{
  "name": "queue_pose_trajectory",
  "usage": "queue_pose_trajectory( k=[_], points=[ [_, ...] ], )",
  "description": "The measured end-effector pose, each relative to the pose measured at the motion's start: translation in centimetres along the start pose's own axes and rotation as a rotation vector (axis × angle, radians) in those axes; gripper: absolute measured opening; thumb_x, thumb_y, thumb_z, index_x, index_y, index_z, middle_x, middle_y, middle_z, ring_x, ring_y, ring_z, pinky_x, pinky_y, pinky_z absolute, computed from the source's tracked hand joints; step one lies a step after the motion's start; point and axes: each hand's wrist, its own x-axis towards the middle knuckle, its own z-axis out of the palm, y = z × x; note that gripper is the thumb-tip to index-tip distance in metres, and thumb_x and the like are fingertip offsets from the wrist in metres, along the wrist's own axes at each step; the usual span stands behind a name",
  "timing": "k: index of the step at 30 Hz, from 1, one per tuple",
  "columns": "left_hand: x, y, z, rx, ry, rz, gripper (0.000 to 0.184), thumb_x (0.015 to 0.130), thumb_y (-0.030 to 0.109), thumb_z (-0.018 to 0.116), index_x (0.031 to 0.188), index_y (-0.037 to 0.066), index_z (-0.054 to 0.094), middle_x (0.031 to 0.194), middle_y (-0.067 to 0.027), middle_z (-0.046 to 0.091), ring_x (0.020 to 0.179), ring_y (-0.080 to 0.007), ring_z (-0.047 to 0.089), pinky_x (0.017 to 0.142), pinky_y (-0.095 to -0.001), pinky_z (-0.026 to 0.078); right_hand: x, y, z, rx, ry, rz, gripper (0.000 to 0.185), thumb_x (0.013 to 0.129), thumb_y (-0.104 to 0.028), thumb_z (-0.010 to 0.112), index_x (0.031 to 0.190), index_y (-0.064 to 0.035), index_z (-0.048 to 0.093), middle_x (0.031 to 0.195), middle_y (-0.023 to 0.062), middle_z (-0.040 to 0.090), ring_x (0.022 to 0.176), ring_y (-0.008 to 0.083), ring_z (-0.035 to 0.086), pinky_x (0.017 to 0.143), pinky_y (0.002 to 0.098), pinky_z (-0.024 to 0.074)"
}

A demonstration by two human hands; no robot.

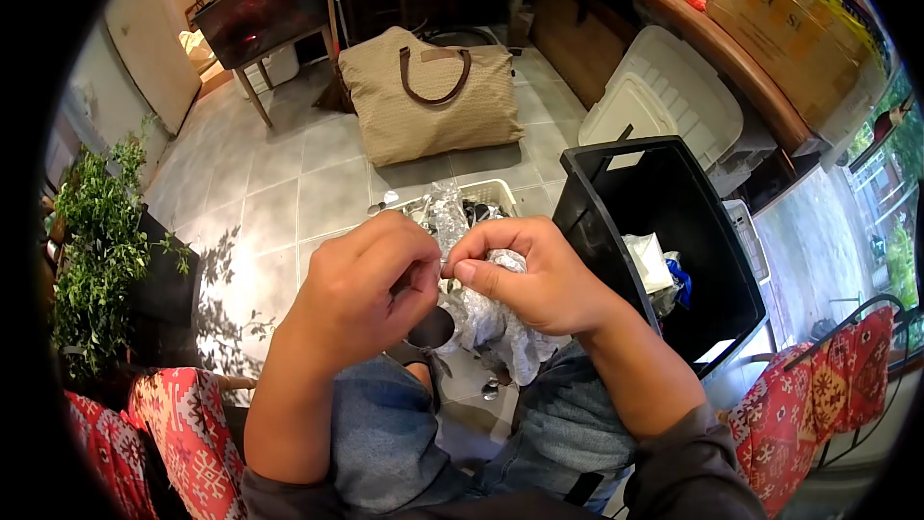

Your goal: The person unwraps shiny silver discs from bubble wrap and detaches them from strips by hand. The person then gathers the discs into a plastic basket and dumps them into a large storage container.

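Both my hands meet in the middle of the view, above my lap. My left hand (371, 274) is closed, fingertips pinched together at its right side. My right hand (525, 274) is closed too, thumb and forefinger pinched close to the left fingertips. What they hold between them is too small to make out. Crinkled clear bubble wrap (505, 332) hangs below and behind my right hand. A dark round object (432, 328) shows under my left hand. Behind the hands, a white basket (500, 195) on the floor contains dark and shiny pieces, partly hidden.
A black bin (712, 318) with white and blue packaging stands at the right. A beige bag (433, 101) rests on the tiled floor ahead. A leafy plant (106, 241) is at the left. Red patterned chairs (183, 424) flank me. A cardboard box (789, 34) sits upper right.
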Motion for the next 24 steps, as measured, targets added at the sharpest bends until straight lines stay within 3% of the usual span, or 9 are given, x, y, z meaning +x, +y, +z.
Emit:
queue_pose_trajectory(
  k=[4, 7, 8, 11, 17, 18, 21, 22, 24],
  points=[
    [-0.3, -1.3, -0.1, 0.1, -0.048, -0.072, 0.019, 0.076, -0.008, 0.073, 0.091, 0.001, 0.065, 0.078, -0.0094, 0.062, 0.064, -0.0205, 0.063, 0.059, -0.0306, 0.052, -0.9, -1.0, 0.6, 0.026, 0.051, -0.061, 0.016, 0.097, -0.013, 0.065, 0.1, 0.0002, 0.073, 0.097, 0.0054, 0.073, 0.095, 0.0111, 0.064, 0.088, 0.0297, 0.0511],
    [-0.8, -3.4, 0.2, -0.091, 0.004, -0.286, 0.014, 0.082, -0.006, 0.071, 0.093, 0.0, 0.065, 0.079, -0.0084, 0.064, 0.067, -0.0148, 0.064, 0.059, -0.0283, 0.051, -1.4, -2.2, 0.7, 0.103, 0.164, -0.09, 0.016, 0.097, -0.013, 0.065, 0.101, 0.0005, 0.072, 0.101, 0.006, 0.073, 0.097, 0.012, 0.064, 0.091, 0.0307, 0.0505],
    [-0.9, -3.7, 0.4, -0.16, 0.062, -0.341, 0.008, 0.09, -0.002, 0.071, 0.096, -0.001, 0.066, 0.081, -0.0054, 0.068, 0.071, -0.0094, 0.064, 0.062, -0.0252, 0.052, -1.2, -2.0, 0.3, 0.076, 0.216, -0.155, 0.014, 0.098, -0.013, 0.068, 0.098, 0.0004, 0.072, 0.099, 0.0032, 0.071, 0.094, 0.0101, 0.062, 0.087, 0.0271, 0.0485],
    [-1.3, -5.4, 0.5, -0.501, 0.39, -0.547, 0.007, 0.095, 0.004, 0.071, 0.099, 0.0, 0.067, 0.084, -0.0033, 0.069, 0.071, -0.0076, 0.062, 0.063, -0.0236, 0.051, -0.4, -0.8, -1.0, -0.086, 0.419, -0.164, 0.015, 0.098, -0.011, 0.067, 0.1, 0.0013, 0.073, 0.094, 0.0024, 0.07, 0.09, 0.0081, 0.06, 0.084, 0.0258, 0.0476],
    [-1.8, -9.4, -0.9, -0.82, 0.738, -0.511, 0.007, 0.101, 0.009, 0.065, 0.104, 0.003, 0.064, 0.091, -0.0037, 0.067, 0.079, -0.0093, 0.06, 0.074, -0.0228, 0.049, 1.2, 3.1, -4.0, -0.218, 0.759, -0.014, 0.017, 0.096, -0.012, 0.067, 0.097, 0.0023, 0.075, 0.085, 0.0052, 0.071, 0.082, 0.0109, 0.062, 0.079, 0.0303, 0.0518],
    [-1.8, -9.7, -0.8, -0.86, 0.768, -0.49, 0.007, 0.102, 0.009, 0.065, 0.105, 0.003, 0.063, 0.092, -0.004, 0.066, 0.081, -0.0099, 0.06, 0.075, -0.0232, 0.049, 1.4, 3.4, -4.3, -0.225, 0.787, -0.01, 0.025, 0.092, -0.021, 0.075, 0.098, 0.0038, 0.075, 0.085, 0.0105, 0.072, 0.082, 0.0155, 0.065, 0.08, 0.033, 0.0525],
    [-1.4, -9.7, -1.2, -0.78, 0.928, -0.481, 0.008, 0.103, 0.009, 0.063, 0.107, 0.002, 0.061, 0.093, -0.0048, 0.066, 0.082, -0.0116, 0.061, 0.077, -0.0246, 0.051, 1.1, 2.5, -5.2, -0.491, 0.676, 0.076, 0.043, 0.083, -0.034, 0.085, 0.099, 0.0048, 0.074, 0.088, 0.0187, 0.073, 0.084, 0.0249, 0.07, 0.081, 0.0383, 0.054],
    [-1.5, -9.8, -1.6, -0.747, 0.952, -0.476, 0.007, 0.103, 0.008, 0.062, 0.106, 0.001, 0.059, 0.095, -0.006, 0.065, 0.083, -0.0129, 0.063, 0.079, -0.0261, 0.053, 0.7, 2.2, -5.3, -0.663, 0.656, 0.093, 0.06, 0.07, -0.043, 0.093, 0.099, 0.0053, 0.073, 0.097, 0.0246, 0.073, 0.091, 0.035, 0.072, 0.083, 0.0427, 0.0548],
    [-2.0, -11.0, -1.9, -0.704, 1.018, -0.495, 0.008, 0.103, 0.007, 0.062, 0.106, 0.001, 0.058, 0.096, -0.0071, 0.065, 0.084, -0.0134, 0.063, 0.08, -0.0265, 0.054, -0.2, 1.2, -5.9, -0.921, 0.401, 0.274, 0.07, 0.064, -0.041, 0.097, 0.112, 0.003, 0.073, 0.106, 0.0238, 0.071, 0.103, 0.035, 0.07, 0.092, 0.0417, 0.054]
  ],
)
